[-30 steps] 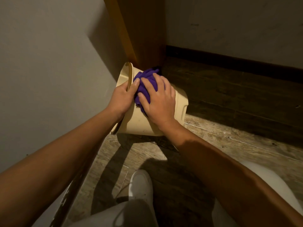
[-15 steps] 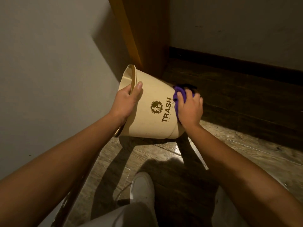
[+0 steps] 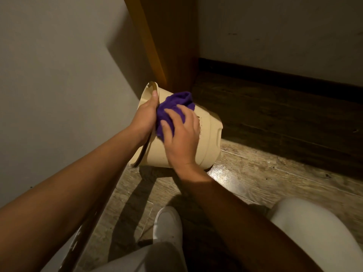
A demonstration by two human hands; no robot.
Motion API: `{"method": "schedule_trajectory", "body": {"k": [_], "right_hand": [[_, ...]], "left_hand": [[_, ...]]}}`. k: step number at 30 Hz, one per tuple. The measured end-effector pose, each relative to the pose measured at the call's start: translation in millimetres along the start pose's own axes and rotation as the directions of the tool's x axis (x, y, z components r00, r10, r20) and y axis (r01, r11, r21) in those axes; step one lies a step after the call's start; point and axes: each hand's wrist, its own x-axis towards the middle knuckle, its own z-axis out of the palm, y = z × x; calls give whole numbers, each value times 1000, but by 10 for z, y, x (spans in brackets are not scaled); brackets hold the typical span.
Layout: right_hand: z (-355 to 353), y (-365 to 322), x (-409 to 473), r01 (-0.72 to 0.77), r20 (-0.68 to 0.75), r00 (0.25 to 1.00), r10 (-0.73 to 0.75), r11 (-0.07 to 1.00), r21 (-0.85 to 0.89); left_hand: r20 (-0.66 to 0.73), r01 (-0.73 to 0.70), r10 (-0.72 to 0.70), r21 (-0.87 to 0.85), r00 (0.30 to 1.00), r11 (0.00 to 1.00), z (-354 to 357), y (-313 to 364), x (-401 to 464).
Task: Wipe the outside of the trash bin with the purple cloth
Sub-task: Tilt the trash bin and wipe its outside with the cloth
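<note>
Two hands on it: the cream trash bin (image 3: 208,142) lies tipped on the floor (image 3: 255,173), mouth left, base right. Left hand (image 3: 144,119) clenches the rim; right hand (image 3: 181,137) presses the purple cloth (image 3: 172,107) flat near that rim. Unwiped side wall runs rightward from the cloth, so I'd guess the right hand sweeps that way.

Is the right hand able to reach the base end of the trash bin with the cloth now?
Probably yes. The right hand presses the purple cloth on the tilted trash bin, and the wall toward its base lies bare beside it, while the left hand holds the rim.
</note>
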Motion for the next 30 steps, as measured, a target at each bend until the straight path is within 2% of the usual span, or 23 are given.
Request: {"method": "schedule_trajectory", "body": {"k": [3,6,8,9,11,16,18,21,24,27,30], "right_hand": [[43,20,-89,47,33,998,-45,997,-55],[34,243,63,-14,28,999,16,997,-80],[48,368,165,-37,30,999,39,997,-72],[65,408,192,-38,38,998,41,997,-73],[97,462,205,-40,62,997,45,997,-71],[79,569,155,-61,62,996,65,996,-59],[26,640,93,-77,52,995,82,993,-87],[-47,791,-1,-177,54,981,185,975,-132],[-96,955,-93,-341,27,938,346,933,-117],[-101,1084,-141,-563,28,825,565,824,-63],[-124,1171,-134,-693,36,721,692,720,22]], "left_hand": [[69,50,-40,-159,997,986,-114,9,23],[274,128,-44,-297,961,946,-320,-116,-58],[344,135,-87,-117,935,984,-373,-274,-129],[317,116,-104,-20,943,993,-359,-338,-173],[257,135,-130,-3,957,991,-291,-448,-221],[56,64,-69,81,996,995,-156,-520,-190],[29,67,-69,55,997,996,-137,-485,-201],[46,87,-88,17,995,996,-118,-405,-258],[70,75,-73,-29,995,997,-103,-384,-313],[63,78,-76,-21,995,997,-98,-379,-314],[72,70,-71,8,995,997,-71,-359,-293]]}}
